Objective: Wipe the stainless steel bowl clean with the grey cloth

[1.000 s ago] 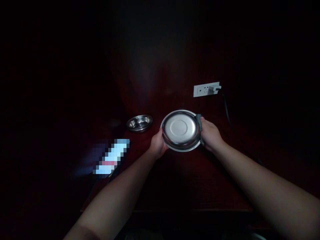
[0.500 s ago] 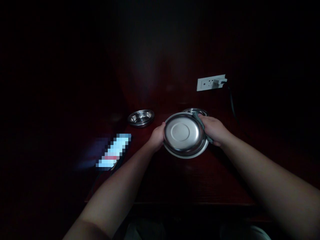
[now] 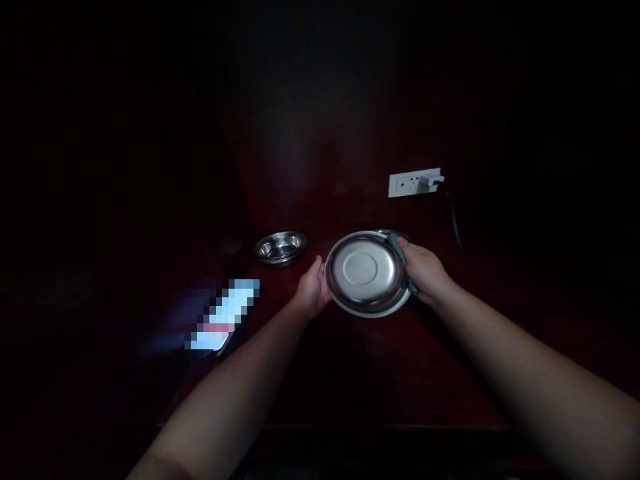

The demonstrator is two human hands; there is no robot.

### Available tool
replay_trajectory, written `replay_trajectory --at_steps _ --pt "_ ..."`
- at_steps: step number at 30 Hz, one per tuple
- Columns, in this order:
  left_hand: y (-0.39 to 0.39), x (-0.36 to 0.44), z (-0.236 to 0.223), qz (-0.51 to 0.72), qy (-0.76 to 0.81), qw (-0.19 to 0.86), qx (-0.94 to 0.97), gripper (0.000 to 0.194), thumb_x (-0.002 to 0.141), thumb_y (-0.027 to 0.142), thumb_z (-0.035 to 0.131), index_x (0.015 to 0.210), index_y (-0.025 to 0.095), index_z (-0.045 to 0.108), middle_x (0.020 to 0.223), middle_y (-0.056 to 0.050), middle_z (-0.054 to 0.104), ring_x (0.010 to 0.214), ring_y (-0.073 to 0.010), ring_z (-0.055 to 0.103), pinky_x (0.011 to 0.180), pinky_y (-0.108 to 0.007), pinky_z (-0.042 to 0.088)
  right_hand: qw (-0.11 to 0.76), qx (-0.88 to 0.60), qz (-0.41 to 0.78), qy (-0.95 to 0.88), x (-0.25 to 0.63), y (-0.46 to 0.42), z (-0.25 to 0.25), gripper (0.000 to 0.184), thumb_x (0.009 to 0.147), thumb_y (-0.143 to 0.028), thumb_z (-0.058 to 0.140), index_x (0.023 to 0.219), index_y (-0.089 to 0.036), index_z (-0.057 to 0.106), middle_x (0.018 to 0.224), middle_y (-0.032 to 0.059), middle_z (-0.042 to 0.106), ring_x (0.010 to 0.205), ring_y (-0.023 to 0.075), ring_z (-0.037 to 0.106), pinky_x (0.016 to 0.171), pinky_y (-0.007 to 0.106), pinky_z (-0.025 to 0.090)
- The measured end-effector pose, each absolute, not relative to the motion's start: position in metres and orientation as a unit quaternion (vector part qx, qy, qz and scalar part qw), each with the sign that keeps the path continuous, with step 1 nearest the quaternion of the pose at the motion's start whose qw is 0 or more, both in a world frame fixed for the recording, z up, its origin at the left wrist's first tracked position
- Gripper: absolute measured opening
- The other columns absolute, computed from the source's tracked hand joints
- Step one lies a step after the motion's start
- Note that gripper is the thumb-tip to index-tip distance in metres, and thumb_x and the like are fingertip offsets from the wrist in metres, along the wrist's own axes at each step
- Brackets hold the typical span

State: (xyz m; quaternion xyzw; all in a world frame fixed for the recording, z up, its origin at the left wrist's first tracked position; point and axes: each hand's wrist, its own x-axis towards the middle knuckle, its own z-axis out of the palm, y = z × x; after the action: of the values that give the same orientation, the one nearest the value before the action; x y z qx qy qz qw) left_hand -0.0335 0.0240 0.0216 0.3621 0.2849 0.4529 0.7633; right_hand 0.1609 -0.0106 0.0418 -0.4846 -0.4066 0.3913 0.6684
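Observation:
A shiny metal bowl (image 3: 361, 268) is held up over the table, tilted so that its round underside faces me. At its left rim is my left hand (image 3: 313, 289), thumb pointing up just off the edge and the other fingers partly hidden behind the rim. My right hand (image 3: 425, 270) grips the right rim through a grey-green cloth (image 3: 397, 250), which is folded over the edge. The inside of the bowl is out of sight. Behind it, mostly covered, shows the rim of another metal dish (image 3: 395, 234).
Stacked metal bowls (image 3: 281, 249) stand at the back left of the dark red table (image 3: 380, 393). A lit, pixelated screen (image 3: 225, 315) lies to the left of my left forearm. On the back wall is a white socket (image 3: 407, 183) with a plug and a hanging cable (image 3: 455, 223).
The bowl has turned slightly and shifted a little left with my right hand. My left thumb has come off the rim. The view has tilted up a little, so the background sits lower.

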Motion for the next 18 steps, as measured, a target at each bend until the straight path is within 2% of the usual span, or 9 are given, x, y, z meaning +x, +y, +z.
replay_trajectory --at_steps 4,9,14,18 --pt "0.02 -0.031 0.021 0.432 0.275 0.774 0.371 0.048 0.093 0.049 0.029 0.106 0.015 0.062 0.092 -0.011 0.071 0.081 -0.0197 0.069 0.076 -0.034 0.054 0.729 -0.472 0.318 -0.381 0.162 -0.005 0.038 0.038 0.072 -0.059 0.063 0.069 -0.021 0.062 0.058 -0.0015 0.063 0.06 0.0156 0.059 0.057 0.025 0.047" --pt "0.015 -0.025 0.024 0.455 0.291 0.761 0.359 0.045 0.094 0.042 0.031 0.115 0.013 0.058 0.098 -0.014 0.071 0.089 -0.0216 0.068 0.078 -0.037 0.055 0.721 -0.465 0.331 -0.393 0.156 -0.008 0.035 0.043 0.072 -0.064 0.059 0.068 -0.021 0.06 0.059 -0.0012 0.063 0.062 0.0167 0.06 0.056 0.026 0.046" --pt "0.021 -0.025 0.025 0.5 0.338 0.719 0.344 0.038 0.092 0.04 0.04 0.108 0.012 0.06 0.087 -0.011 0.071 0.08 -0.0215 0.069 0.073 -0.038 0.055 0.702 -0.468 0.337 -0.418 0.154 -0.01 0.035 0.046 0.072 -0.067 0.058 0.066 -0.021 0.058 0.058 -0.0011 0.062 0.058 0.0153 0.057 0.055 0.026 0.044" --pt "0.027 -0.026 0.019 0.542 0.374 0.667 0.349 0.031 0.087 0.04 0.051 0.095 0.012 0.064 0.08 -0.009 0.071 0.077 -0.0201 0.068 0.075 -0.036 0.054 0.68 -0.486 0.35 -0.423 0.155 -0.011 0.036 0.046 0.071 -0.066 0.06 0.062 -0.021 0.057 0.055 0.0001 0.062 0.054 0.0153 0.055 0.052 0.026 0.044"
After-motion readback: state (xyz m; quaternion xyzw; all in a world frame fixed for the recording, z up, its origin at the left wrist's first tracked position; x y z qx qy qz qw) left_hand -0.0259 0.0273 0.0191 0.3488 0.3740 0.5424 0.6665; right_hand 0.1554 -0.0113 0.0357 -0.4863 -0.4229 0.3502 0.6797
